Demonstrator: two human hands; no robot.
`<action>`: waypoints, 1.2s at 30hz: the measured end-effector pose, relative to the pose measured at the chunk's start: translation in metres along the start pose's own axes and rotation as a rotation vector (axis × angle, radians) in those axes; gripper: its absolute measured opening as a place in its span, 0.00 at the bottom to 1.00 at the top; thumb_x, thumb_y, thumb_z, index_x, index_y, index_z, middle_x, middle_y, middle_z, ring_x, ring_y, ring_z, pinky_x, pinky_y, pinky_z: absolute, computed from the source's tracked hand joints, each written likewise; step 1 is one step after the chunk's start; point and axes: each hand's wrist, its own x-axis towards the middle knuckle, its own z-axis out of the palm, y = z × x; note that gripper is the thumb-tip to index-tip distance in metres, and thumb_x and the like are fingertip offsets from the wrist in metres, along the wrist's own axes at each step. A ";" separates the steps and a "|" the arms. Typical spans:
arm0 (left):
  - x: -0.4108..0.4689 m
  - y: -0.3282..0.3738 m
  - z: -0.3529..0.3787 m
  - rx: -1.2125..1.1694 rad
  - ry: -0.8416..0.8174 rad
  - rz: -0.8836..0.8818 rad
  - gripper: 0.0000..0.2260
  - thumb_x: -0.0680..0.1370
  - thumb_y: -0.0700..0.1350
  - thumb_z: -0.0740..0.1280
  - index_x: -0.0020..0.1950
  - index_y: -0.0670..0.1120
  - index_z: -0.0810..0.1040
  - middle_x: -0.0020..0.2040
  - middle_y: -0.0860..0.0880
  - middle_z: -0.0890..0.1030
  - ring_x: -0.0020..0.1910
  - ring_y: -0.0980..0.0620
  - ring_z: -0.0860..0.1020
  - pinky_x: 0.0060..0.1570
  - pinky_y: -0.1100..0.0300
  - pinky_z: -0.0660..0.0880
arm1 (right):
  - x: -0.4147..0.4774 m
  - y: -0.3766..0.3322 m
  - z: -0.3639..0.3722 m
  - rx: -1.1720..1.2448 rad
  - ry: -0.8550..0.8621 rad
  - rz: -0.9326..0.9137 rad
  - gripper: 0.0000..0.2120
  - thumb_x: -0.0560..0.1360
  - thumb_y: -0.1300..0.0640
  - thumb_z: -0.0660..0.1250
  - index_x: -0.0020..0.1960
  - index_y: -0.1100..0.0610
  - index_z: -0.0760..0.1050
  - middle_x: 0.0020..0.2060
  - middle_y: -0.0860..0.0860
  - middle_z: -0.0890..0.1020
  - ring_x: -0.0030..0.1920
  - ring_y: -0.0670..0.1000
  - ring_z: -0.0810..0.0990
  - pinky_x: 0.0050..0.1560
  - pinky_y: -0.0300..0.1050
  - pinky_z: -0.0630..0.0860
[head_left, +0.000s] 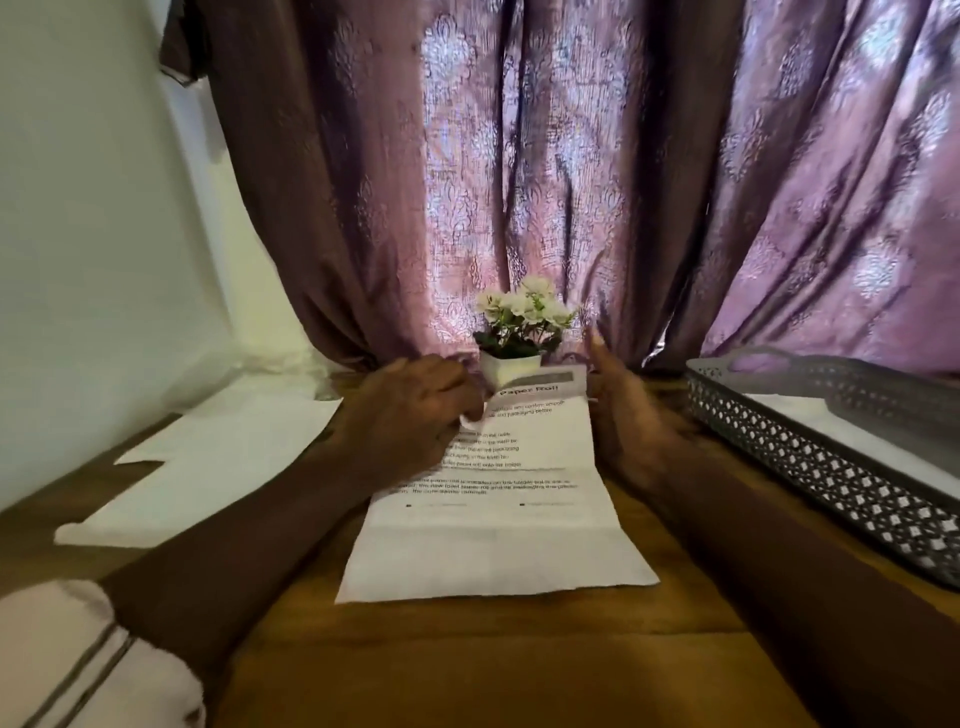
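Observation:
A printed sheet of paper (498, 540) with creases across it lies lengthwise on the wooden table (467, 665). My left hand (410, 415) rests on its upper left part, and the fingers pinch the paper's left edge near the top. My right hand (623, 415) stands on edge along the sheet's right side, fingers fairly straight and touching the top right corner. The far end of the sheet curls up a little under the heading.
A small white pot of white flowers (519, 332) stands just behind the sheet, against a purple curtain (571, 156). White sheets (208, 467) lie to the left. A grey perforated tray (831, 467) holding paper sits on the right. A white wall is on the left.

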 end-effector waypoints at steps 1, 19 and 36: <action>-0.001 0.000 -0.001 -0.017 -0.010 0.003 0.13 0.66 0.39 0.75 0.46 0.52 0.82 0.46 0.51 0.81 0.45 0.45 0.80 0.39 0.51 0.75 | 0.000 -0.002 -0.002 -0.010 0.029 0.015 0.33 0.80 0.33 0.58 0.52 0.63 0.84 0.46 0.62 0.87 0.46 0.60 0.86 0.49 0.53 0.84; 0.006 0.020 -0.007 -0.644 -0.130 -0.470 0.14 0.74 0.60 0.67 0.46 0.52 0.86 0.39 0.54 0.86 0.39 0.51 0.83 0.43 0.49 0.79 | -0.010 0.033 0.031 -0.466 -0.005 -0.343 0.06 0.72 0.66 0.77 0.49 0.66 0.84 0.40 0.56 0.88 0.39 0.51 0.85 0.43 0.48 0.83; -0.026 -0.022 -0.006 -0.805 -0.256 -0.662 0.10 0.76 0.38 0.75 0.38 0.51 0.84 0.32 0.62 0.83 0.34 0.66 0.78 0.39 0.72 0.72 | -0.011 0.015 0.000 -0.405 0.194 -0.117 0.10 0.77 0.63 0.72 0.53 0.70 0.83 0.49 0.67 0.86 0.49 0.65 0.85 0.59 0.63 0.80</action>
